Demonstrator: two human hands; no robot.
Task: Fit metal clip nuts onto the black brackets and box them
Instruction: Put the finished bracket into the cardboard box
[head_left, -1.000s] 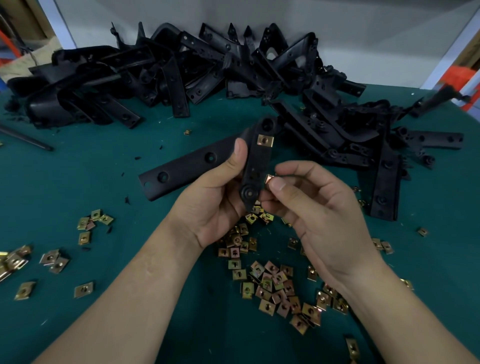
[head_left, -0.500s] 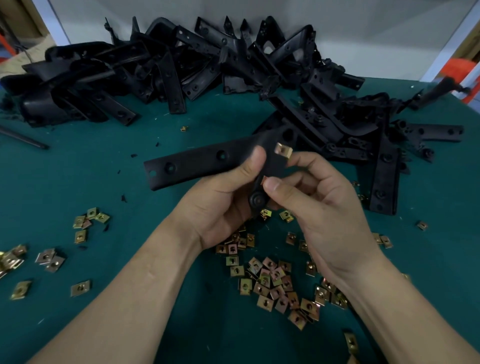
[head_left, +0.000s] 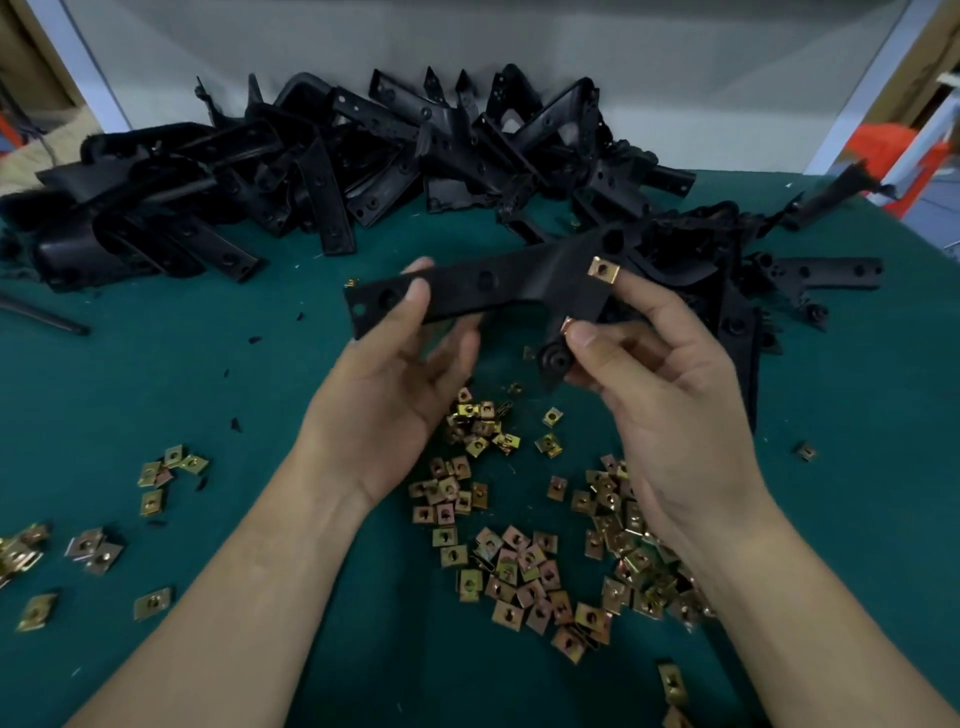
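Note:
A black L-shaped bracket (head_left: 498, 291) hangs above the green table between both hands. My left hand (head_left: 400, 384) grips its long arm near the left end, thumb on the front face. My right hand (head_left: 660, 395) holds the short arm and pinches a copper-coloured clip nut (head_left: 568, 326) against its edge with thumb and forefinger. Another clip nut (head_left: 603, 270) sits fitted on the bracket's upper right corner. Several loose clip nuts (head_left: 519, 566) lie scattered on the table below my hands.
A big heap of black brackets (head_left: 363, 156) fills the back of the green table (head_left: 156, 374) and runs down its right side (head_left: 748, 312). Smaller groups of clip nuts (head_left: 166, 473) lie at the left. A dark rod (head_left: 41, 314) lies at the far left.
The bracket has swung so its long arm lies nearly level. My left hand slid out from the bend toward the arm's left end. My right hand now pinches the nut at the short arm.

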